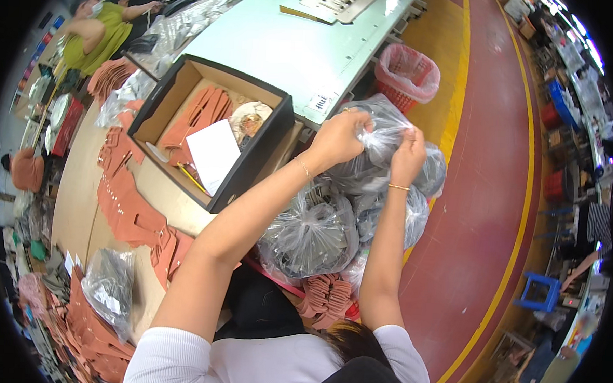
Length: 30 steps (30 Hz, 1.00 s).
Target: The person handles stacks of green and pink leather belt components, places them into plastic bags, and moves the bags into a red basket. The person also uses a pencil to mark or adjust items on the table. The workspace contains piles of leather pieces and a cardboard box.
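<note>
Both of my hands grip the top of a clear plastic bag [384, 126] filled with dark parts. My left hand [336, 138] pinches the bag's gathered neck on its left side. My right hand [408, 153] holds the neck from the right, close beside the left. Below it lie other clear bags of dark parts [311, 236] in a heap, next to the table edge. A bundle of salmon-pink cut pieces [324, 298] lies under the heap near my body.
A black open box [253, 168] holding pink pieces and white paper stands on the wooden table [73, 202]. Rows of pink pieces [124, 207] lie left of it. A red basket lined with plastic [407, 73] stands on the floor. Another person [98, 32] works far left.
</note>
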Motion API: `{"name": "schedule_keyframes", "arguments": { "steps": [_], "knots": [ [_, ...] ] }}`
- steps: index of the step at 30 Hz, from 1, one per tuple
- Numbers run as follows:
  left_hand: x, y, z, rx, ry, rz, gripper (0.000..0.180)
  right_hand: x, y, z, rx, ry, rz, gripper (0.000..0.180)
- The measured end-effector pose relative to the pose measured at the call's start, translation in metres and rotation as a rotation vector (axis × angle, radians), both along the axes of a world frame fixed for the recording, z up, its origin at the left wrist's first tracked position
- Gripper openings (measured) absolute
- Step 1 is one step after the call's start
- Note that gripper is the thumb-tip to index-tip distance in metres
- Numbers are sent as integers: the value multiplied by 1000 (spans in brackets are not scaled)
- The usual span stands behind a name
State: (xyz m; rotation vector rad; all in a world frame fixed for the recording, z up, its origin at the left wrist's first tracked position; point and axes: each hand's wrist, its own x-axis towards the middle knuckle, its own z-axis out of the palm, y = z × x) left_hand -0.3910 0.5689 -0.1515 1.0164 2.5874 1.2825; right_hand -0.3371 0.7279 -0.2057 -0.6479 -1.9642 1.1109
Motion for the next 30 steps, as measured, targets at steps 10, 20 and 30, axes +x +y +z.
{"name": "schedule_keyframes", "arguments": {
  "steps": [10, 20, 30],
  "knots": [
    [-61, 26, 151, 561, 57, -130, 22, -64, 68, 211, 406, 261, 333, 23],
    [-211, -33, 175, 747, 355, 204, 24, -75, 93, 78, 294, -116, 448, 44],
    [-206, -89, 132, -315, -283, 178, 66, -37, 143, -75, 543, -1107, 387, 64]
  ]
}}
